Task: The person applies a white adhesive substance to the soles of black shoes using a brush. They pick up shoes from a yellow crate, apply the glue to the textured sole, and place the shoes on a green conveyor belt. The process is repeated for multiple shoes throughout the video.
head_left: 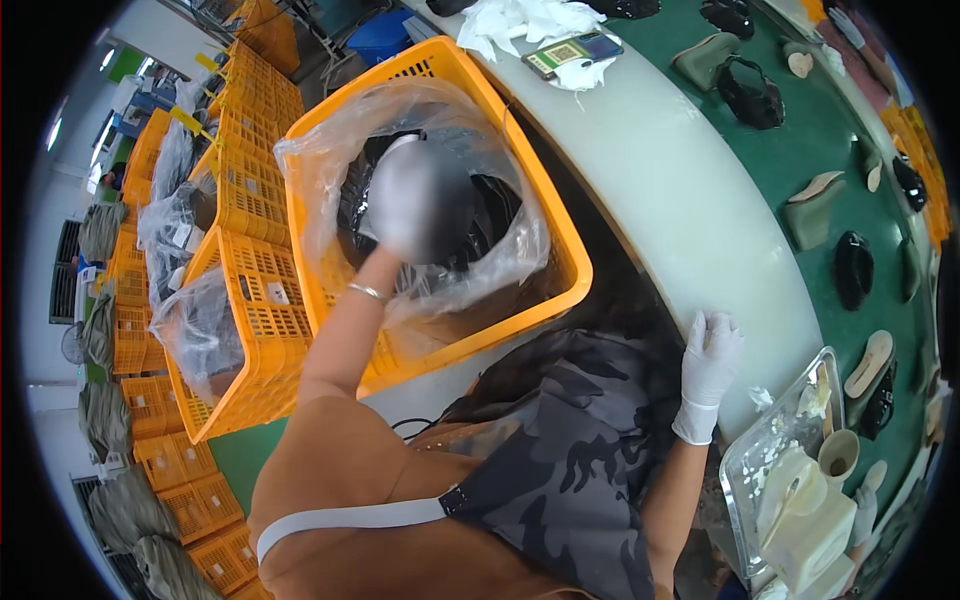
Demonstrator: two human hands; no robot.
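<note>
My left hand (pixel 394 215), in a white glove, reaches into a yellow-orange crate (pixel 560 290) lined with a clear plastic bag (pixel 335 125). A grey-white blur covers its fingers, so I cannot tell what they hold. Glossy black pieces (pixel 490 210) lie in the bag around it. At the edge of the white worktop (pixel 690 190) rests my right hand (pixel 711 350), also gloved in white. Its fingers are curled in, with nothing sticking out of them.
Glossy black and olive shoe parts (pixel 853 270) lie on a green conveyor belt (pixel 790 160) beyond the worktop. A metal tray (pixel 735 470) with a beige cup (pixel 838 453) stands near right. A phone (pixel 572 55) lies on white cloths (pixel 500 22). More orange crates (pixel 255 310) stack up left.
</note>
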